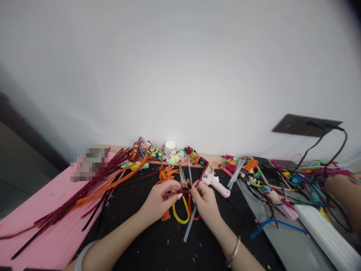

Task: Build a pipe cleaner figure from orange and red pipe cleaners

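Note:
Both hands meet above the black mat, working on a dark red tinsel pipe cleaner (184,191) stretched between them. My left hand (165,197) pinches one part of it between thumb and fingers. Dark-nailed fingers of my right hand (203,197) grip it on the other side, and a red length rises past them. Under the hands lie scissors (181,212) with yellow and red handles, the blades pointing away. Beside these are bundled orange pipe cleaners (168,174) and a clear glue stick (189,226). A pale pink glue gun (216,183) rests just right of my right hand.
Long dark red pipe cleaners (60,201) cross the pink sheet (31,229) at left. Small pipe-cleaner figures and a white paper cup (170,149) line the wall. At right are a white power strip (328,235), cables, and another person's hand (340,190).

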`<move>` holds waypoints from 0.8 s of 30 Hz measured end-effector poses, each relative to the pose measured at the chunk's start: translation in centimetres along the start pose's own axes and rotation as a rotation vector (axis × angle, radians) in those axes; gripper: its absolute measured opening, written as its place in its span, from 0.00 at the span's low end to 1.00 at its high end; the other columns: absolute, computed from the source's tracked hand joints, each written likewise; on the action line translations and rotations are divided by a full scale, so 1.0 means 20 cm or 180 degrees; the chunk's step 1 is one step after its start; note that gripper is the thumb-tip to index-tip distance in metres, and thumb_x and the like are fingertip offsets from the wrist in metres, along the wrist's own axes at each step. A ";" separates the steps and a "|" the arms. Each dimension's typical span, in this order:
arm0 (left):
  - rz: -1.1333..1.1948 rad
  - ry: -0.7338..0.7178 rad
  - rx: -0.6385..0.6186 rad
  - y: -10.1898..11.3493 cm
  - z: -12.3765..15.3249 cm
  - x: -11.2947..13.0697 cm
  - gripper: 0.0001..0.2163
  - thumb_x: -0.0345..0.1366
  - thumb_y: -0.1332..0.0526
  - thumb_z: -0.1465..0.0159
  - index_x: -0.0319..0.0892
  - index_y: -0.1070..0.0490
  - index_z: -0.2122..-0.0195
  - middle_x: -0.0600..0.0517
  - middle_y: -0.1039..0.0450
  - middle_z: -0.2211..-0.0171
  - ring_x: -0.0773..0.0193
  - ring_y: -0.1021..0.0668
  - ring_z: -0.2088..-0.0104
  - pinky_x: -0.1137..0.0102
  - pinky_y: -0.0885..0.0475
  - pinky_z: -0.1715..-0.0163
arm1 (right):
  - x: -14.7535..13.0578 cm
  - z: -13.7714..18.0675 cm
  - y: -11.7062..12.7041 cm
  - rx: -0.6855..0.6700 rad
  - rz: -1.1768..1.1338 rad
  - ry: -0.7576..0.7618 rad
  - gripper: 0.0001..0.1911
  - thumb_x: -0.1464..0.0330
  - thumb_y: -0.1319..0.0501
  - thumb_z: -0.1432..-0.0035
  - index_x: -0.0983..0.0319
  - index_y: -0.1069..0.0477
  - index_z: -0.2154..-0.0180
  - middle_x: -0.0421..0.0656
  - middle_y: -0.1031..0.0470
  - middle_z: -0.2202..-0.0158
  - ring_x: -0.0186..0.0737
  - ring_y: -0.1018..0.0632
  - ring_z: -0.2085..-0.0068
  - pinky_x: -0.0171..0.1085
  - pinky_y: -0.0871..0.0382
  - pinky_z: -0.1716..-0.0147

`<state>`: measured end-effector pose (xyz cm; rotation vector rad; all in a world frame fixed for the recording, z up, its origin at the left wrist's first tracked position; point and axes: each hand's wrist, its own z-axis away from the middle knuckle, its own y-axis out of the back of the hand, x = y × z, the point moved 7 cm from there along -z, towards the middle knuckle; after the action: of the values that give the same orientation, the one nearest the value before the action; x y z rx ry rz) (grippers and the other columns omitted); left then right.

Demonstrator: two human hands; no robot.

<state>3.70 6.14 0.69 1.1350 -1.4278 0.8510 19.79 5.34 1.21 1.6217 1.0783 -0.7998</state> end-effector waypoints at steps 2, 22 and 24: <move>0.0075 0.0049 -0.0081 -0.01 0.00 0.00 0.04 0.33 0.34 0.42 0.41 0.24 0.66 0.50 0.23 0.68 0.62 0.21 0.67 0.72 0.27 0.68 | 0.00 0.00 0.00 0.0033 0.0105 0.0030 0.17 0.58 0.43 0.39 0.61 0.36 0.76 0.35 0.38 0.82 0.33 0.36 0.79 0.32 0.43 0.79; 0.0980 0.0611 0.0276 -0.01 -0.01 -0.01 0.10 0.35 0.27 0.52 0.40 0.24 0.71 0.53 0.24 0.74 0.64 0.21 0.72 0.68 0.20 0.67 | -0.03 0.00 -0.01 -0.0060 0.0463 0.0128 0.16 0.62 0.45 0.40 0.59 0.40 0.78 0.35 0.38 0.83 0.33 0.36 0.81 0.32 0.45 0.80; 0.0963 0.0620 0.0295 -0.01 -0.01 -0.01 0.10 0.35 0.27 0.52 0.40 0.24 0.71 0.53 0.23 0.73 0.64 0.20 0.73 0.68 0.20 0.67 | -0.03 0.00 -0.01 -0.0114 0.0440 0.0118 0.15 0.62 0.45 0.40 0.60 0.39 0.78 0.36 0.38 0.83 0.33 0.36 0.81 0.32 0.45 0.79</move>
<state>3.90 6.29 0.48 0.8871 -1.4276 1.2177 19.36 5.15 1.64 1.6669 0.9890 -0.6582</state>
